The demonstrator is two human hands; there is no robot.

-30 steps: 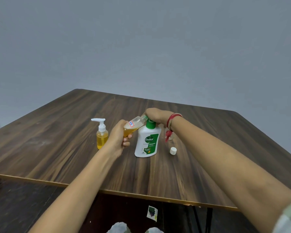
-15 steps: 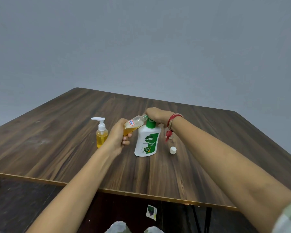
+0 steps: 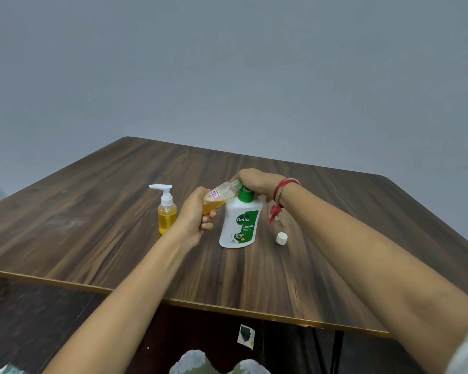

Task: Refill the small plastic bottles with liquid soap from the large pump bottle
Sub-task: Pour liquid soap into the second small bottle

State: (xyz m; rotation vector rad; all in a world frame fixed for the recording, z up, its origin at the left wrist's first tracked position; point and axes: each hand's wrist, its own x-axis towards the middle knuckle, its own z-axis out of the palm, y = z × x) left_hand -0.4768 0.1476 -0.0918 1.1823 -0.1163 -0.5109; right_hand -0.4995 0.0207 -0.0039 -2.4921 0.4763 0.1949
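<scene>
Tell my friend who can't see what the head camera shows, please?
A left hand tilts a small clear bottle of amber soap against the Dettol pump bottle, whose top the right hand covers. On the wooden table: a small yellow pump bottle and a white cap.

Pump head hidden under right hand [image 3: 257, 180] — small bottle [image 3: 219, 197] sticker unreadable.

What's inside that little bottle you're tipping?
The small bottle in the left hand holds amber liquid soap pooled at its lower end; the neck end looks empty. The hand hides its base.
</scene>
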